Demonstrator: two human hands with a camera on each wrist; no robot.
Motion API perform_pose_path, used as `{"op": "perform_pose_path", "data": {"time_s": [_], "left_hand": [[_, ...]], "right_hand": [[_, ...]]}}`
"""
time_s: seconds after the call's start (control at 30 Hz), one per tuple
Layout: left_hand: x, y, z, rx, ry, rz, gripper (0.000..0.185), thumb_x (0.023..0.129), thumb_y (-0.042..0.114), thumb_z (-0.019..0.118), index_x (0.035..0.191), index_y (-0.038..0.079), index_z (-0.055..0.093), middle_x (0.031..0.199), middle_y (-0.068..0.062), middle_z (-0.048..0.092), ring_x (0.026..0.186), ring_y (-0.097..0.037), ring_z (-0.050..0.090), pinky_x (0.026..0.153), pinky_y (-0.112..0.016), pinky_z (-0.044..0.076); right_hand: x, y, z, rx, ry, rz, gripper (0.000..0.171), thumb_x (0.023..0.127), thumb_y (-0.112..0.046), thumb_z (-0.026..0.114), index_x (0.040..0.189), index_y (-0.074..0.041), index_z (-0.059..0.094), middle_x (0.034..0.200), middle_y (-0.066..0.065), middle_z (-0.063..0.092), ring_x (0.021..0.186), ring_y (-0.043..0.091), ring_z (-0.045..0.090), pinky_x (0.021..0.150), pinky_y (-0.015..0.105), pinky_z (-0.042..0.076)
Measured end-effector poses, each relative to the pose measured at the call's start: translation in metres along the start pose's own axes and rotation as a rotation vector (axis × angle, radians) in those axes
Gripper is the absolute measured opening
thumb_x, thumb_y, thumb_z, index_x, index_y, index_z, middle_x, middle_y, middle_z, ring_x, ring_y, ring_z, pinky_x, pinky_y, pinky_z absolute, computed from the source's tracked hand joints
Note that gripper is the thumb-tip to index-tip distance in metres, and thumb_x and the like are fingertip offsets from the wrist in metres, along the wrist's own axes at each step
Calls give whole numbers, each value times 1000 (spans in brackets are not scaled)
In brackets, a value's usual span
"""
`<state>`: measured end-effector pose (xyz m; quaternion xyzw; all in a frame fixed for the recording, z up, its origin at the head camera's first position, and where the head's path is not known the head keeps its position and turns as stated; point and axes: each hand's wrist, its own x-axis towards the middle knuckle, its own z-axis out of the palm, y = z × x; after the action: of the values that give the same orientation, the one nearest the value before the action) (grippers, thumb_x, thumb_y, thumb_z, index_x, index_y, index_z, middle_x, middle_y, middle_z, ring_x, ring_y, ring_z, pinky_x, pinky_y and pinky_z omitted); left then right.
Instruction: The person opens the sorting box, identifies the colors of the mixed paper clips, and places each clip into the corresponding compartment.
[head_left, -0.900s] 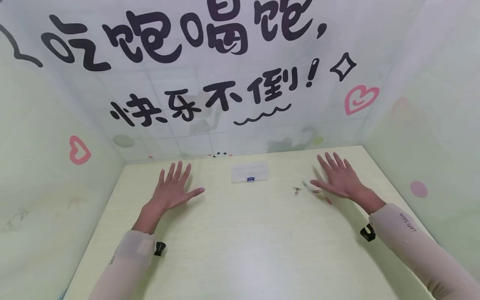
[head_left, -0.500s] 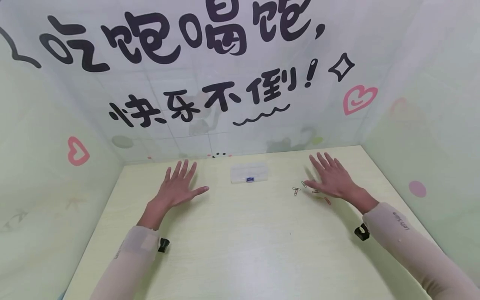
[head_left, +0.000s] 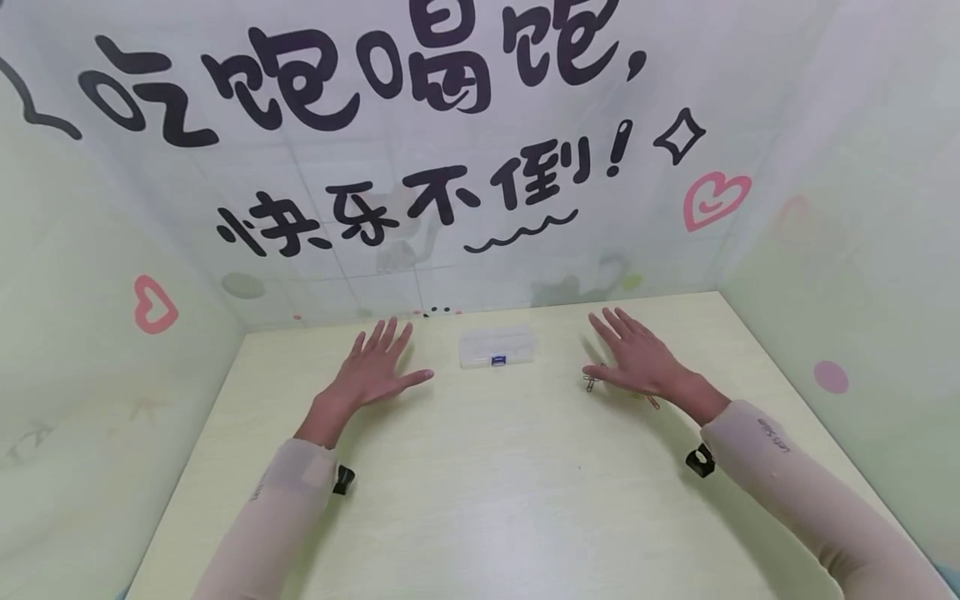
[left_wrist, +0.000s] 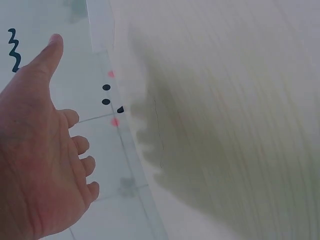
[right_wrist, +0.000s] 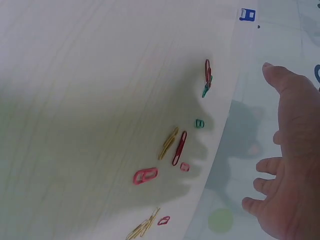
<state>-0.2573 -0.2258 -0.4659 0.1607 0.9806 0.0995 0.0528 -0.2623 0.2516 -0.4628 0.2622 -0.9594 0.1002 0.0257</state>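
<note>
Left hand point(head_left: 367, 377) and right hand point(head_left: 639, 362) spread, well apart
Paperclips point(right_wrist: 179, 148) are shadowed by the right, a clear blue-latched case point(head_left: 497, 344) seen at its nine o'clock

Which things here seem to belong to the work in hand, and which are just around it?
Likely part of the work:
left hand, open
right hand, open
paper clips, scattered near the right hand
clear box, between the hands

Apparently just surroundings:
lettered backdrop
black fittings at the cuffs
</note>
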Motion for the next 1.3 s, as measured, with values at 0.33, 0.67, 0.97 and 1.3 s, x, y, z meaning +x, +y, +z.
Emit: {"op": "perform_pose_path", "data": {"time_s": [0.33, 0.67, 0.97, 1.3], "left_hand": [[16, 12, 3, -11, 1, 93, 102, 99, 73, 51, 170, 9, 17, 177, -20, 7, 164, -39, 7, 132, -61, 6], [31, 26, 8, -37, -11, 162, 100, 99, 68, 57, 170, 10, 17, 177, -19, 10, 164, -37, 5, 133, -56, 4], [47, 39, 11, -50, -28, 243, 94, 102, 60, 60, 169, 6, 22, 177, -20, 14, 164, -37, 10, 132, -58, 8], [57, 56, 12, -107, -75, 274, 86, 103, 51, 64, 168, 6, 28, 176, -20, 16, 164, -33, 12, 133, -52, 12]], "right_hand": [[17, -23, 4, 26, 27, -79, 92, 97, -50, 71, 165, 0, 32, 166, 31, 34, 154, 49, 32, 123, 63, 34], [33, -42, 15, 57, 53, -161, 86, 97, -46, 75, 162, -3, 40, 159, 29, 44, 147, 46, 43, 117, 61, 42], [48, -53, 27, 66, 122, -232, 73, 95, -38, 80, 152, 0, 55, 141, 23, 60, 133, 41, 55, 110, 57, 49], [65, -62, 39, 91, 203, -305, 51, 92, -26, 84, 135, -2, 72, 119, 16, 70, 112, 32, 61, 95, 49, 55]]}}
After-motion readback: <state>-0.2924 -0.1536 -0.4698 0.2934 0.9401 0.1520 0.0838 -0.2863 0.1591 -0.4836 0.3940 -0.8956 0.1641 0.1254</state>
